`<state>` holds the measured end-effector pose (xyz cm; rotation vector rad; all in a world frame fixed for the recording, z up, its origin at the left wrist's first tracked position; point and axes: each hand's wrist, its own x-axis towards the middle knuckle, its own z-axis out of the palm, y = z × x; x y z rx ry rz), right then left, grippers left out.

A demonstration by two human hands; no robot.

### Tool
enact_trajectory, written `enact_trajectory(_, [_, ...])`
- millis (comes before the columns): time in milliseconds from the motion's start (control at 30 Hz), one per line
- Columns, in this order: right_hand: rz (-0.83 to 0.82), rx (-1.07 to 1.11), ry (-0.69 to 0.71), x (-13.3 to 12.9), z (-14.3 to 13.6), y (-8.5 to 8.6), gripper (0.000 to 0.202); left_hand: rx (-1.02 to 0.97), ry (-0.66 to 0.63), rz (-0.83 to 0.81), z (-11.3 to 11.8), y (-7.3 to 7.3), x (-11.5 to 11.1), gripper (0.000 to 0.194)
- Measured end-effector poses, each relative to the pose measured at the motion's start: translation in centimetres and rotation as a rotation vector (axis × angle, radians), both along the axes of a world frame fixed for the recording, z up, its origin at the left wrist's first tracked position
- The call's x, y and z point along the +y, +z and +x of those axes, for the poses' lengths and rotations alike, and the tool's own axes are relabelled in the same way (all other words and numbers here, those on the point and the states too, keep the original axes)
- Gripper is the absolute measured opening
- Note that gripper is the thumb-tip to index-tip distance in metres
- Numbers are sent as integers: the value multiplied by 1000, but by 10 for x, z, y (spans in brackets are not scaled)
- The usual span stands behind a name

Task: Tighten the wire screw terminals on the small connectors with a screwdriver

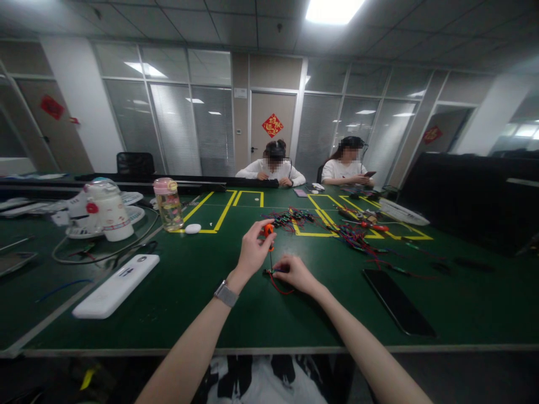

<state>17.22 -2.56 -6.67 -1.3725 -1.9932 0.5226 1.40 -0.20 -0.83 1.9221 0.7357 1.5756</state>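
My left hand (254, 247), with a watch on its wrist, grips an orange-handled screwdriver (269, 230) held upright. The screwdriver's thin shaft points down to a small wired part (268, 271) on the green table (236, 314). Beside the tip, my right hand (295, 273) pinches this small part, whose details are mostly covered by the fingers. A red wire (281, 290) curves out below the right fingertips. Beyond my hands lies a pile of small parts with red and dark wires (290, 219).
A black phone (398, 302) lies at right, a white power bank (117, 286) at left. A pink-lidded bottle (168, 206) and a white jug (110, 210) stand back left. More wired parts (356, 238) lie right of centre. Two people sit across the table.
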Motion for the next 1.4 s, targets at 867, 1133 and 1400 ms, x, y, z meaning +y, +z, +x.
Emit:
enact_trajectory(867, [4, -4, -1, 0, 0, 1, 12, -5, -13, 7, 0, -1, 1, 33])
enact_trajectory(1133, [14, 3, -3, 1, 0, -2, 11, 55, -12, 56, -2, 5, -5, 31])
enact_trajectory(1400, [18, 44, 6, -1, -7, -3, 12, -113, -251, -152, -5, 12, 1, 27])
